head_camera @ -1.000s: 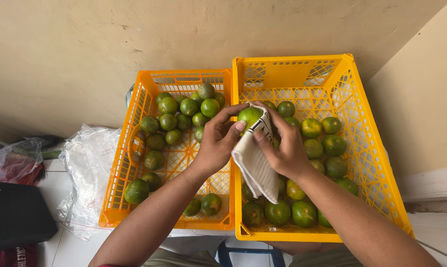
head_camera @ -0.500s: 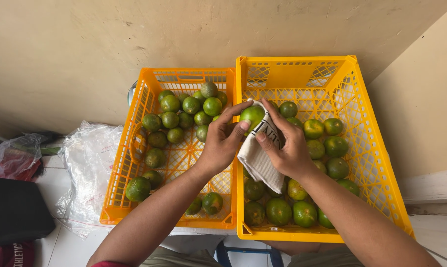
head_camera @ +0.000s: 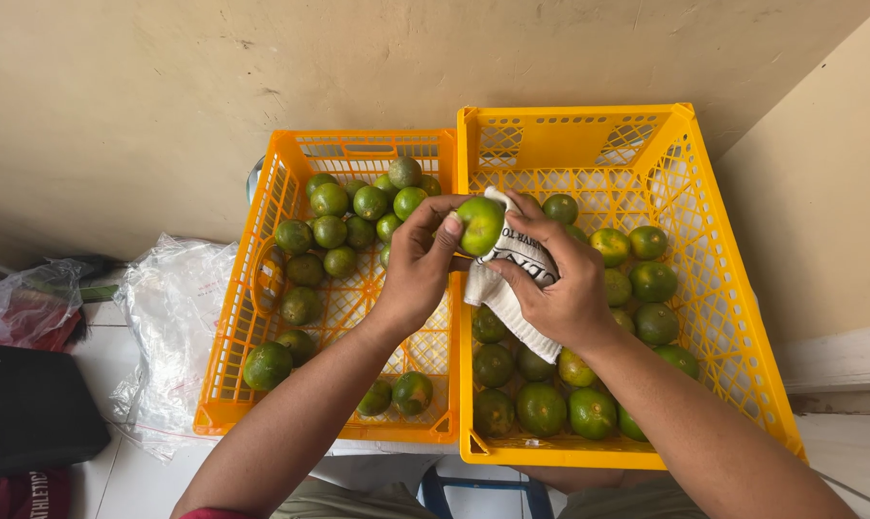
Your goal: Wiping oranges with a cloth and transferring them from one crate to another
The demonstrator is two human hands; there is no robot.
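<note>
A round, green, glossy-skinned citrus fruit [head_camera: 480, 224] sits above the seam where the two crates meet, pinched in the curled fingers of the left hand [head_camera: 419, 264], thumb on its near face and fingertips behind it. At three o'clock of the fruit, the right hand [head_camera: 562, 288] is closed around a white cotton cloth with dark lettering [head_camera: 512, 288], pressing a fold of it against the fruit's right side while the loose tail hangs toward six o'clock. The fruit looks firm and fairly light, its rind smooth enough to slip, so a grip across its widest girth seems safest; the cloth is limp and will bunch wherever it is squeezed. Below the left forearm, at nine o'clock, stands an orange lattice plastic crate [head_camera: 262, 288] with fruit scattered thinly and much bare mesh; at three o'clock stands a yellow lattice plastic crate [head_camera: 723, 288], its fruit packed toward the near and right walls, its far half open. Both rims rise close under the wrists, and the shared wall lies directly beneath the fruit. Crumpled clear plastic bags [head_camera: 171, 317] lie on the floor at nine o'clock, beyond the orange crate, and a beige wall [head_camera: 262, 86] closes the space at twelve o'clock.
</note>
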